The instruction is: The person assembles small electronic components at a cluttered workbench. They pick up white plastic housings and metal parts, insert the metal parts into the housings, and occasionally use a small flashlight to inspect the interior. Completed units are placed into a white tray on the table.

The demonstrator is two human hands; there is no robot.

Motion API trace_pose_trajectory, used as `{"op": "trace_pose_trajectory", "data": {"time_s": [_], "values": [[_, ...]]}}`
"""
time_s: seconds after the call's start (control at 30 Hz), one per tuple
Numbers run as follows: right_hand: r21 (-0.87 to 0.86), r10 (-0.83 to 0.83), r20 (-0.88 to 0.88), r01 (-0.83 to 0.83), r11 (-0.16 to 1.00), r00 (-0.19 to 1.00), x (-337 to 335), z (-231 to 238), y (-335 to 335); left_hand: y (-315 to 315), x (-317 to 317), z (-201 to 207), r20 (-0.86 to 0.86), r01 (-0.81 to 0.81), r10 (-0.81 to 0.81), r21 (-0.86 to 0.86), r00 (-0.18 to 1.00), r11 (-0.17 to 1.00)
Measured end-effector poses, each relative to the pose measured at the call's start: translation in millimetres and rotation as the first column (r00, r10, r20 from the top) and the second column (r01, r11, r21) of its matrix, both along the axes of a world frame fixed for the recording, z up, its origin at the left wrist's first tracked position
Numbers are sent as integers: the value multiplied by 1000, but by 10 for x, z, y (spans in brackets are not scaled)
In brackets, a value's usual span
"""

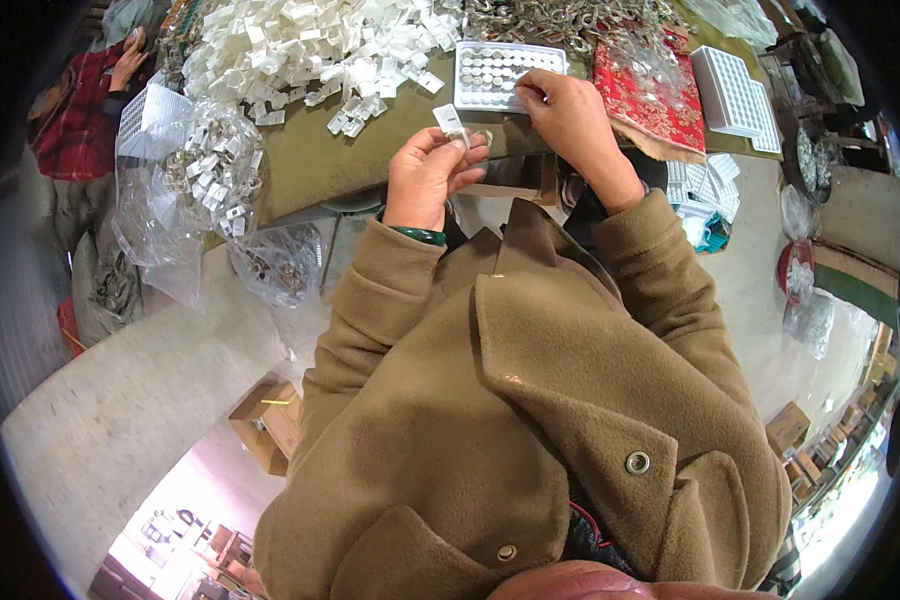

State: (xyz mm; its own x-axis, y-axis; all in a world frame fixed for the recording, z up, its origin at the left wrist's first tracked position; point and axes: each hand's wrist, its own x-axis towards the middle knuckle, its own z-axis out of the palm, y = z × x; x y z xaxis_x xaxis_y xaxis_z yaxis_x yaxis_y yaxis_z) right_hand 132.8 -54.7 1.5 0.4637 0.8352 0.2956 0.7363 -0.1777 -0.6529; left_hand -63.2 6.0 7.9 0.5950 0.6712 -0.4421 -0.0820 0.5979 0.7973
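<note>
Here, the left hand [425, 178] pinches a white plastic tag [449, 119] between thumb and fingers, while the right hand's [580, 125] curled fingertips gather, contents hidden, at a white tray [459, 84] holding round silvery discs [488, 72]. Leftward, a clear bag [142, 222] contains white pieces [208, 185]; the heaped metal hardware [570, 18] is cut off above.

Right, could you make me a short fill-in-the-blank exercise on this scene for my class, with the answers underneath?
1. The ____ hand holds up a small white piece.
2. The bangle at the wrist is dark ____.
3. The patterned cloth right of the white tray is mainly ____.
4. The coat sleeves are ____.

Missing words: left; green; red; brown.
</note>
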Motion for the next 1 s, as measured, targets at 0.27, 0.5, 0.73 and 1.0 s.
{"op": "trace_pose_trajectory", "data": {"time_s": [0.27, 0.5, 0.73, 1.0], "values": [[26, 36, 154, -41, 999, 987, -73, -120, 256, -23, 39, -92, -2, 75, -75, 10, 997, 997], [7, 62, 167, -64, 998, 984, -21, -108, 271, 48, 38, -99, 5, 23, -23, -51, 1000, 998], [22, 126, 154, -131, 991, 980, -50, -133, 316, 89, 38, -79, 41, -18, 22, -79, 999, 997], [-33, 184, 279, -182, 983, 942, -24, -51, 283, 129, 46, -51, 56, -14, 18, -67, 998, 998]]}}
